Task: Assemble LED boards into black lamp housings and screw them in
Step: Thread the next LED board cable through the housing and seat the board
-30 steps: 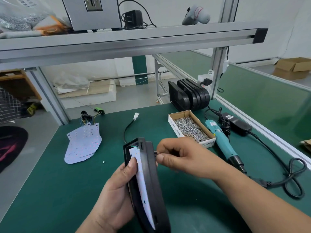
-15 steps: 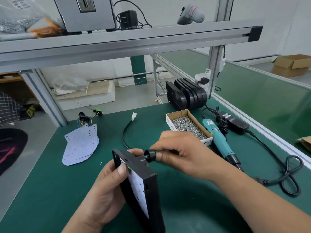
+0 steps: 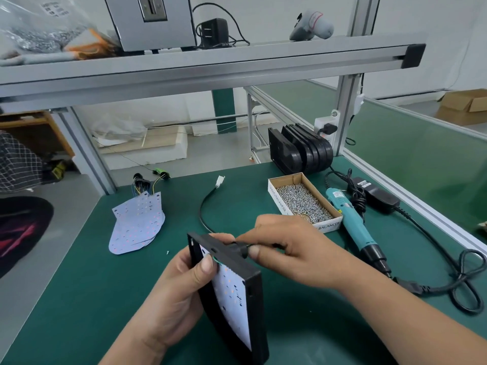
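My left hand (image 3: 174,293) grips a black lamp housing (image 3: 250,280) tilted above the green mat, thumb pressed on the white LED board (image 3: 232,291) lying inside it. My right hand (image 3: 295,248) pinches the black round cable grommet (image 3: 241,250) against the housing's upper side wall. The black cable (image 3: 204,206) runs from there to a white connector (image 3: 220,180) lying on the mat. More white LED boards (image 3: 137,225) with coloured wires are piled at the left. A stack of black housings (image 3: 300,148) stands at the back.
An open cardboard box of screws (image 3: 303,201) sits right of my hands. A teal electric screwdriver (image 3: 353,225) lies beside it, its power adapter (image 3: 376,197) and looped cord (image 3: 463,283) further right. An aluminium shelf (image 3: 210,67) spans overhead. The table edge runs along the left.
The housing has tipped from nearly upright edge-on to a flatter tilt showing the board. My right hand brought the cable grommet up to the housing's side wall.
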A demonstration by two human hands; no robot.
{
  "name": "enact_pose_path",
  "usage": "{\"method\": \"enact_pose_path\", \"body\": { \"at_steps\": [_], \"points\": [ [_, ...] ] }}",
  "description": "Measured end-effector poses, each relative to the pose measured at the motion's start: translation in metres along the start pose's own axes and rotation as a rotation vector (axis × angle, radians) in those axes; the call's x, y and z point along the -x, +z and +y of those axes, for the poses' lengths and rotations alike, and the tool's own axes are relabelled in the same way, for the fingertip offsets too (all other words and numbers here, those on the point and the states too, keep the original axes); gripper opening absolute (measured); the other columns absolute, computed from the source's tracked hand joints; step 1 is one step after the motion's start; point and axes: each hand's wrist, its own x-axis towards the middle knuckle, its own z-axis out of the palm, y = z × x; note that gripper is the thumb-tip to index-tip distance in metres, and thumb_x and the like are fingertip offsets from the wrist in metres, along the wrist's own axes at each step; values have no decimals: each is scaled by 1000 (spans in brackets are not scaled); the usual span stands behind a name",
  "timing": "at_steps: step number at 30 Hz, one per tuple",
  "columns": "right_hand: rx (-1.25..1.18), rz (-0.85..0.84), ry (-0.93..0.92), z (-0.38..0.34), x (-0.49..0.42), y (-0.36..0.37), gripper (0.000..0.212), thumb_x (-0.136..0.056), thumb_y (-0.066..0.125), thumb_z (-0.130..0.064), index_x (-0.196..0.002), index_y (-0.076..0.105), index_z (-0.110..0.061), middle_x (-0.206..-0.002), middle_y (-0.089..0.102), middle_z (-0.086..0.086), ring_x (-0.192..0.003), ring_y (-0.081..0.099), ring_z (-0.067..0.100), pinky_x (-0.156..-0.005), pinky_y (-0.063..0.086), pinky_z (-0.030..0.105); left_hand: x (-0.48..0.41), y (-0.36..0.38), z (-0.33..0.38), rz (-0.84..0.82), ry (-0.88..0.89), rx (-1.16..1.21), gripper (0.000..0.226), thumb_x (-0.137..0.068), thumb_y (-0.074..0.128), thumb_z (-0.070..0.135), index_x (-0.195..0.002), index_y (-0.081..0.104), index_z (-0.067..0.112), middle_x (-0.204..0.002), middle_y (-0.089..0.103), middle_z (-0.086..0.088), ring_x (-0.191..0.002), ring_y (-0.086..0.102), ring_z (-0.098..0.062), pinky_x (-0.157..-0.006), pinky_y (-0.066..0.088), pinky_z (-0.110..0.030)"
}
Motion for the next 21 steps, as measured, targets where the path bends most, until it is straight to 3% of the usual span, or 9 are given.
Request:
{"method": "enact_pose_path", "body": {
  "at_steps": [2, 4, 7, 11, 15, 18, 21],
  "points": [
    [-7, -8, 6, 2, 1, -3, 18, -107, 57, -18, -109, 74, -12, -83, 55, -2, -81, 56, 13, -73, 45, 32, 0, -1, 4, 20, -2, -13, 72, -62, 101, 45, -117, 75, 8, -121, 71, -25, -103, 71, -35, -107, 47, -62],
    [15, -15, -9, 3, 0, -4, 18, -109, 56, -16, -105, 72, -8, -85, 56, 0, -81, 55, 16, -73, 47, 35, 1, -2, 9, 14, 14, -72, 63, -69, 98, 41, -114, 73, 5, -114, 72, -25, -100, 71, -35, -94, 59, -48],
    [63, -23, -48, 4, 0, -5, 17, -110, 56, -13, -109, 71, -5, -90, 61, 4, -84, 58, 20, -76, 50, 41, 3, -4, 14, -5, 39, -157, 38, -80, 81, 26, -108, 70, 3, -106, 70, -26, -96, 69, -34, -83, 57, -38],
    [35, 27, -95, 4, -1, -3, 13, -108, 58, -11, -109, 71, -6, -92, 60, 1, -85, 57, 16, -76, 49, 33, 7, 1, 17, -51, 36, -222, 60, -75, 94, 45, -111, 69, 4, -107, 70, -20, -98, 66, -31, -82, 54, -34],
    [-11, 131, -31, 6, -1, 3, 6, -102, 69, -14, -99, 73, -11, -85, 62, -8, -78, 55, 4, -71, 40, 17, 8, 5, 13, -34, 28, -115, 77, -65, 100, 45, -124, 69, 7, -129, 69, -28, -113, 69, -38, -95, 58, -42],
    [-60, 147, 12, 6, 0, 7, 9, -100, 73, -20, -93, 72, -14, -83, 69, -12, -75, 59, 7, -67, 42, 19, 8, 7, 13, -71, 0, -27, 81, -66, 101, 39, -133, 65, 12, -134, 65, -34, -124, 66, -46, -98, 59, -47],
    [-181, 158, 88, 8, 0, 9, 17, -95, 79, -28, -88, 68, -16, -76, 66, -9, -67, 54, 5, -62, 38, 18, 9, 8, 14, -117, -7, -50, 80, -70, 98, 42, -137, 67, 11, -131, 67, -32, -120, 70, -39, -94, 59, -40]
  ]
}}
